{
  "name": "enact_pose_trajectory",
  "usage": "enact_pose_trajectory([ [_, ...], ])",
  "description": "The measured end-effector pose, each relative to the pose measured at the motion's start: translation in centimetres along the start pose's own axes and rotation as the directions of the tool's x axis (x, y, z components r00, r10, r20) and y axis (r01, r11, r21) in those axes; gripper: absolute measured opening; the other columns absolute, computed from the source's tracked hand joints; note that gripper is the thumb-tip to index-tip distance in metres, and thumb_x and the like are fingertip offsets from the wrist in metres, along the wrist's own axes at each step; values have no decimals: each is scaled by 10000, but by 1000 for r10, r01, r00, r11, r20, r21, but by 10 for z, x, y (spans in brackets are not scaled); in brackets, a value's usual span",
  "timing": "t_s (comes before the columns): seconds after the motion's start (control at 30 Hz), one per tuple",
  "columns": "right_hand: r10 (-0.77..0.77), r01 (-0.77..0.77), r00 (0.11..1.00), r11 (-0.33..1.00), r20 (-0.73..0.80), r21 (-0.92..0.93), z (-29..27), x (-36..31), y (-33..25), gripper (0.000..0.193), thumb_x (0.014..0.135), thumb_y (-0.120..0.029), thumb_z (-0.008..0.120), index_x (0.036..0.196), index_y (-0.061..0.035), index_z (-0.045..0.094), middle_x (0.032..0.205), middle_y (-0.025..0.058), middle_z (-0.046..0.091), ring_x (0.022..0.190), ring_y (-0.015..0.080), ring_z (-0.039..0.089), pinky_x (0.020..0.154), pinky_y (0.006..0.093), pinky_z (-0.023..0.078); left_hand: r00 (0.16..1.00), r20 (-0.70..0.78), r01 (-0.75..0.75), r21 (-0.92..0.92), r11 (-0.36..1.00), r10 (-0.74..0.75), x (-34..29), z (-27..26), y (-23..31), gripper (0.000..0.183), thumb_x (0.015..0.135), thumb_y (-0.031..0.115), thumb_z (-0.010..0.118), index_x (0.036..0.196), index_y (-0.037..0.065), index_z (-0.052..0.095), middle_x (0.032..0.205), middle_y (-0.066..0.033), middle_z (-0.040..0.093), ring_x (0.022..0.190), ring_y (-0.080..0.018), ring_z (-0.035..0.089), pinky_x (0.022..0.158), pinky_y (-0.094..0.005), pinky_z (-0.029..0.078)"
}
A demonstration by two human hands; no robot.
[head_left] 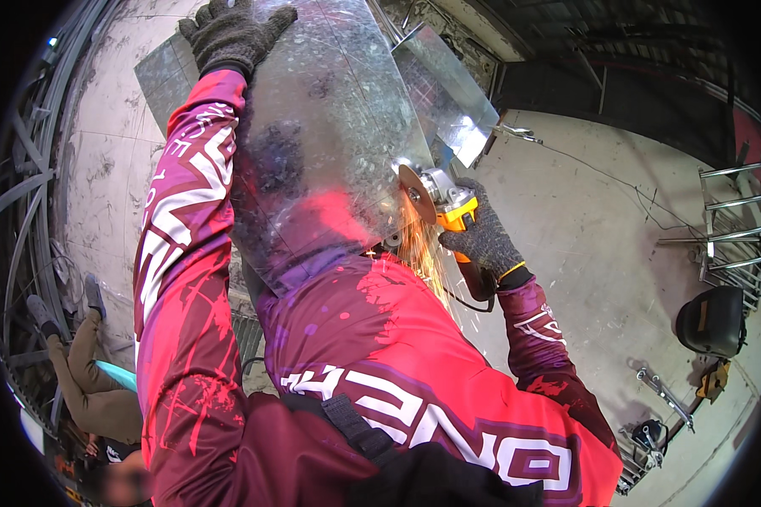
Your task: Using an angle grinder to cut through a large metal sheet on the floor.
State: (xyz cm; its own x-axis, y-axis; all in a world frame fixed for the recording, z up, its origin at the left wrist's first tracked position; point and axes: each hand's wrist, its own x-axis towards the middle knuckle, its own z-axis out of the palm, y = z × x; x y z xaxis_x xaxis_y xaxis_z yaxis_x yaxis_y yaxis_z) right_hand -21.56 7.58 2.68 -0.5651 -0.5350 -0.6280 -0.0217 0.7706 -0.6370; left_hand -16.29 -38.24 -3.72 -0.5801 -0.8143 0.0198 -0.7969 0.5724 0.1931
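My right hand [484,235], in a dark grey knit glove, is wrapped round a yellow and black angle grinder [457,214]. Its brown cutting disc [417,194] meets the right edge of a large galvanized metal sheet [330,110]. Orange sparks [423,253] spray down from that contact toward my body. My left hand [234,35], gloved the same way, lies flat with fingers spread on the far left part of the sheet. Beneath the sheet's right side, a smaller shiny metal piece [444,84] sticks out.
Metal bars [30,182] are stacked along the left. Another person [101,389] sits or lies at lower left. On the right floor are a metal frame [736,228], a black welding helmet [710,321] and a long metal tool [664,395]. A thin cable [600,173] crosses the floor.
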Motion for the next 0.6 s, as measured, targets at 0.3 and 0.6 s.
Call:
enact_pose_trajectory([
  [0.3, 41, -41, 999, 999, 7, 13, -1, 1, -10, 989, 661, -45, 873, 1498, -103, 349, 1348, 124, 537, 1259, 253, 522, 1073, 375, 458, 1000, 7, -1, -8, 1000, 1, 1, 4, 3, 943, 806, 745, 629, 1523, 151, 483, 1468, -203, 501, 1415, -373, 402, 1227, -591, 147],
  [0.6, -38, 38, 999, 999, -12, 11, 1, 4, -16, 980, 664, -56, 876, 1497, -81, 361, 1357, 123, 544, 1271, 247, 522, 1093, 375, 441, 1000, -15, -5, -5, 1000, 5, 1, 7, 2, 948, 800, 751, 630, 1524, 157, 483, 1471, -203, 499, 1418, -373, 399, 1229, -597, 141],
])
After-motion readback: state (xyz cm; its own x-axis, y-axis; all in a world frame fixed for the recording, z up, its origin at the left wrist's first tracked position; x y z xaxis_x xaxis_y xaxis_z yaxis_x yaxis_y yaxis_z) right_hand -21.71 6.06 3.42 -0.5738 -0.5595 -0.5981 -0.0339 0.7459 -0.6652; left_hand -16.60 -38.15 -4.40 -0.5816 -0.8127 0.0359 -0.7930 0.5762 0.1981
